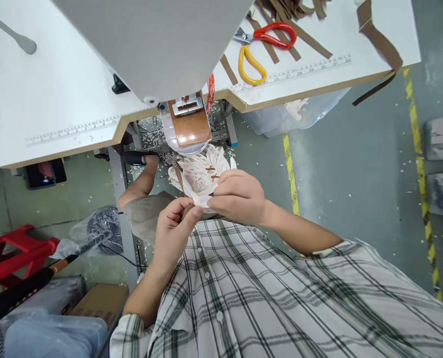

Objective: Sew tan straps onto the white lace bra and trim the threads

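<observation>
A piece of white lace fabric [197, 174] with small brown crossed stitches or ties hangs in front of my body, just below the sewing machine's arm end. My left hand [174, 226] pinches its lower edge between thumb and forefinger. From the other side my right hand [240, 196] grips the same edge, its fingers curled over the cloth. A narrow brown strip [179, 178] lies along the lace's left side. Above the lace sits the machine's presser foot [187, 105], over a brown plate [191, 130]; the lace is apart from the foot.
On the white table [68, 107] lie red-and-yellow-handled scissors [270, 40], brown strips [303, 37] and a grey tool [14, 35]. The sewing machine head [158, 44] overhangs the notched edge. A plastic bag [296, 117] hangs below; a red stool [18, 253] and cardboard box [100, 301] stand left.
</observation>
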Available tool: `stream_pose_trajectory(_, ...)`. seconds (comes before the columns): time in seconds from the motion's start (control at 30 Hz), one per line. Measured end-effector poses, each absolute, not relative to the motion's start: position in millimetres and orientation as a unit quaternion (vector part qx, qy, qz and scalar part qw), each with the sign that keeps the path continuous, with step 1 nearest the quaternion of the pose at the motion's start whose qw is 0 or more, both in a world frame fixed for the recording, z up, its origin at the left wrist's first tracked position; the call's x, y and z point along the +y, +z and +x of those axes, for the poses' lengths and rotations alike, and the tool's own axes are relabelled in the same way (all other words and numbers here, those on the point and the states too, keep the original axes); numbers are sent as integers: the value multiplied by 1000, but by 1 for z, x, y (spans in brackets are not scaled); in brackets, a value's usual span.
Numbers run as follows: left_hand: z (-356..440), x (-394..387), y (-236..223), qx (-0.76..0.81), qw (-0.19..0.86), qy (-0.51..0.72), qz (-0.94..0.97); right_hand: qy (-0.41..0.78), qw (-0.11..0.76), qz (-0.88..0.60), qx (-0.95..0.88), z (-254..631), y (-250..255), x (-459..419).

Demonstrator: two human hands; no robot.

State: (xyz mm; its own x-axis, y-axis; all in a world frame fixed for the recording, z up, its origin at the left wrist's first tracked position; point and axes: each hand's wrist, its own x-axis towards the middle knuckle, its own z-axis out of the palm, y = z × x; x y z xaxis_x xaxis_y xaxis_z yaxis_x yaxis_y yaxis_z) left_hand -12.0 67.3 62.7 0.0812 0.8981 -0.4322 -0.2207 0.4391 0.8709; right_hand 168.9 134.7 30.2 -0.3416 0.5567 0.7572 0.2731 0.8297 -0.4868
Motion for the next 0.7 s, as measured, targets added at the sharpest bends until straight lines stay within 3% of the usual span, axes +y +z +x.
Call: stream_pose_trajectory(0.7,-15,67,57,538,641,435,334,162,502,-274,-804,168,31,133)
